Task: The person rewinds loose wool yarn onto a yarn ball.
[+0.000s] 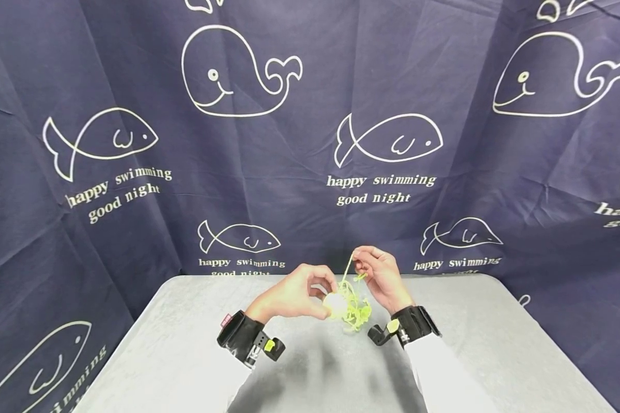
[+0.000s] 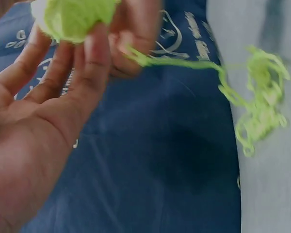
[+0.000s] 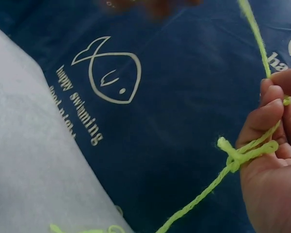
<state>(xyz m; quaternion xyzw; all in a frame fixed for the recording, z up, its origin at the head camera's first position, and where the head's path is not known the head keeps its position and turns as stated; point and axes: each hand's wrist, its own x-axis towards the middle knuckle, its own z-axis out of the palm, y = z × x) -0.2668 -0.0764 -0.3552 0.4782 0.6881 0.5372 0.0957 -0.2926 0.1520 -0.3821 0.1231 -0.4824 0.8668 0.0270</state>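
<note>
My left hand [image 1: 302, 292] holds a small ball of lime-green yarn [image 1: 334, 304] with its fingertips above the grey table [image 1: 186, 355]; in the left wrist view the ball [image 2: 72, 17] sits at the fingertips [image 2: 94, 46]. My right hand [image 1: 379, 272] pinches the yarn strand [image 1: 347, 268] just right of the ball. In the right wrist view the strand [image 3: 242, 155] runs through the curled fingers [image 3: 266, 114] with a knot at the palm. A loose tangle of yarn [image 1: 356, 312] hangs below and between the hands, also seen as loops [image 2: 262, 104] in the left wrist view.
A dark blue cloth [image 1: 310, 143] with white whales, fish and lettering hangs behind and at both sides of the table. Black wrist mounts sit on both forearms: the left [image 1: 248, 338], the right [image 1: 408, 327]. The table's far edge [image 1: 444, 276] lies just behind the hands.
</note>
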